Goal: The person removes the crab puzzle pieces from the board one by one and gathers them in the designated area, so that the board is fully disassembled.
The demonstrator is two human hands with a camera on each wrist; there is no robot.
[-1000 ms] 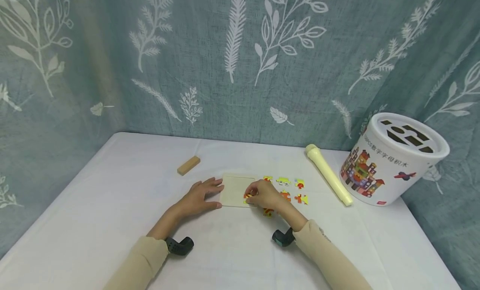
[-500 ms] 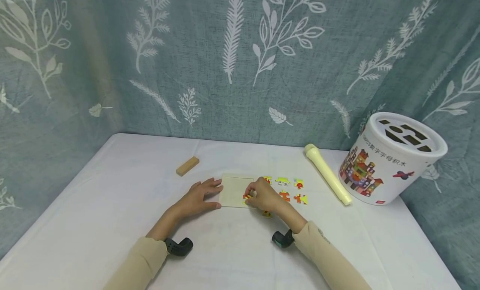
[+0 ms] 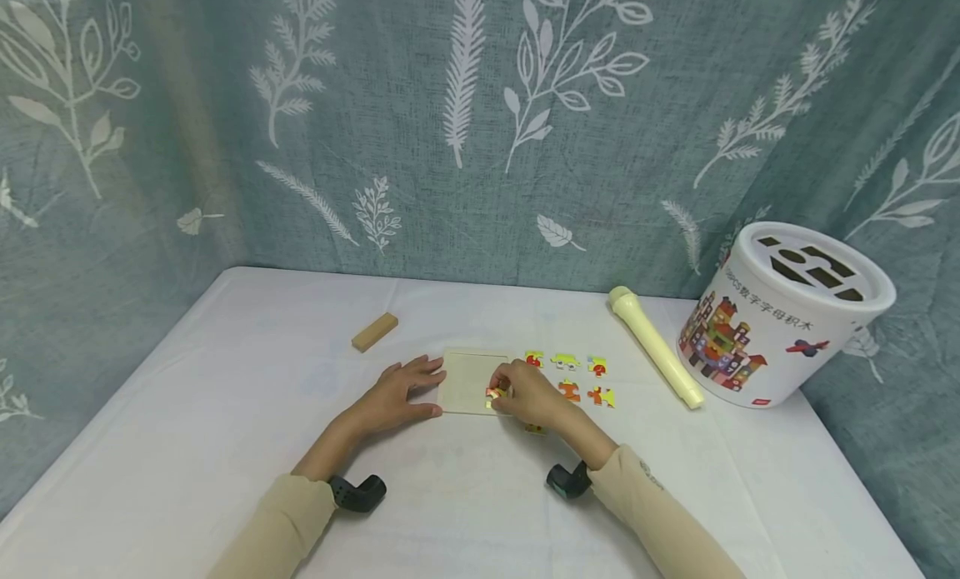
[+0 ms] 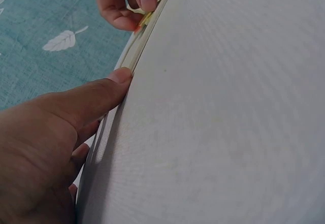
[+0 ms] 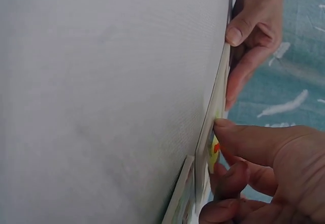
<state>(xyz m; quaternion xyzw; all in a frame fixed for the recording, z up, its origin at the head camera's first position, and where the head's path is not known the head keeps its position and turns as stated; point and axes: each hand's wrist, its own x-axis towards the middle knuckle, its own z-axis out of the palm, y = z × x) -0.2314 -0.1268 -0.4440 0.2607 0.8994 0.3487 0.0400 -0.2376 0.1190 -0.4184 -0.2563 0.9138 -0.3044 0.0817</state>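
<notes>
A pale, shallow puzzle tray [image 3: 467,377] lies flat on the table between my hands. My left hand [image 3: 396,394] touches its left edge with fingers spread; in the left wrist view the thumb [image 4: 120,75] rests on the tray's rim. At the tray's lower right corner, my right hand [image 3: 529,394] pinches a small red and yellow puzzle piece [image 3: 492,396] between thumb and fingers. The right wrist view shows that puzzle piece [image 5: 214,150] at the tray, mostly hidden by the fingers. Whether it lies fully flat I cannot tell.
Several loose puzzle pieces [image 3: 567,391] lie right of the tray, one partly hidden under the right wrist. A wooden block [image 3: 375,332] lies behind the left hand. Farther right are a cream-coloured stick with a knob [image 3: 656,346] and a white bucket [image 3: 783,321]. A curtain hangs behind.
My right hand has dipped very slightly at the tray's corner, and the pinched puzzle piece has shifted a little. More of a loose piece behind that hand shows. The left hand has stayed put.
</notes>
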